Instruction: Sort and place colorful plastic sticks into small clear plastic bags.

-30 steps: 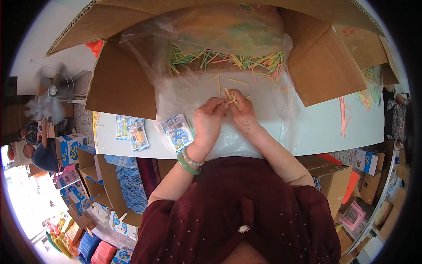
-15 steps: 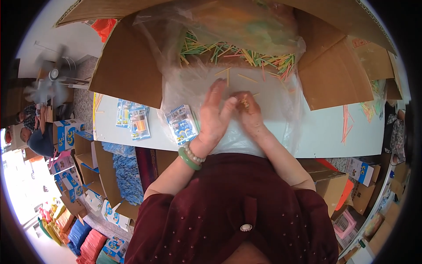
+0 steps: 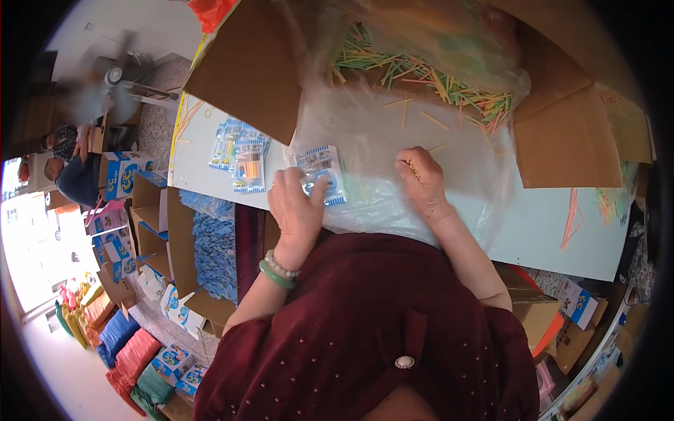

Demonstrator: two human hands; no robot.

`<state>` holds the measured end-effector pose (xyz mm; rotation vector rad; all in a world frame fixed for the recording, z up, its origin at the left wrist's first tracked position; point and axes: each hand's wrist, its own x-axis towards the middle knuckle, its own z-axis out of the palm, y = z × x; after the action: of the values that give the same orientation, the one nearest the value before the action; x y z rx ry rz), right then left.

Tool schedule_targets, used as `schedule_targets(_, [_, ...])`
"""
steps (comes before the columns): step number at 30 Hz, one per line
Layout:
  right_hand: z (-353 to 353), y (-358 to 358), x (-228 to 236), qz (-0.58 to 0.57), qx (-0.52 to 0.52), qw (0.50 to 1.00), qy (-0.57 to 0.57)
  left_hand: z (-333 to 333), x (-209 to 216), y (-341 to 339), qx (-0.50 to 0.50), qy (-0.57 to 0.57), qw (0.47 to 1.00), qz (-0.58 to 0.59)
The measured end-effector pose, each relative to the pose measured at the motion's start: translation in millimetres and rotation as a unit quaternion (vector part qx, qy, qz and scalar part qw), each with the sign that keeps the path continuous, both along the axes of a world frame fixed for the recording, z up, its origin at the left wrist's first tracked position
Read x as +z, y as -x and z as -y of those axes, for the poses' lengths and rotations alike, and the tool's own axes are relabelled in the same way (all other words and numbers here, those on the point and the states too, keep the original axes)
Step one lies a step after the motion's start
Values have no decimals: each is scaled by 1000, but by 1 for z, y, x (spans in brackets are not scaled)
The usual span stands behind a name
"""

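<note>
My right hand (image 3: 424, 184) is closed round a small bundle of thin yellow sticks (image 3: 413, 170), whose ends show at the fingers. It hovers above a clear plastic sheet (image 3: 372, 203) on the white table. My left hand (image 3: 295, 210) is open, fingers spread, beside a blue-and-white printed packet (image 3: 324, 165) and partly over its edge. Whether the fingers touch the packet I cannot tell. Farther left lie several similar packets (image 3: 248, 167) with coloured sticks inside. A few loose yellow sticks (image 3: 434, 120) are scattered beyond my right hand.
A big open cardboard box (image 3: 246, 70) holds a heap of coloured sticks (image 3: 449, 84) under plastic film. Pink sticks (image 3: 570, 221) lie on the table's right side. A carton of blue packets (image 3: 214, 245) stands at lower left. A fan (image 3: 112, 77) and two people are farther left.
My hands have moved apart: the left has gone left to the near packet, while the right keeps the yellow sticks. The whole view has shifted, with the table now farther right.
</note>
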<state>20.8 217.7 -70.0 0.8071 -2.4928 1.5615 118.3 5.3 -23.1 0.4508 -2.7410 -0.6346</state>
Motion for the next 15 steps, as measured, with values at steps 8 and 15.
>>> schedule_targets(8, [5, -4, 7, -54, -2, 997, -55, 14, -26, 13, 112, 32, 991, 65])
schedule_targets(15, [6, -5, 4, -74, -14, 995, -69, 23, -17, -5, 49, 88, 995, -3])
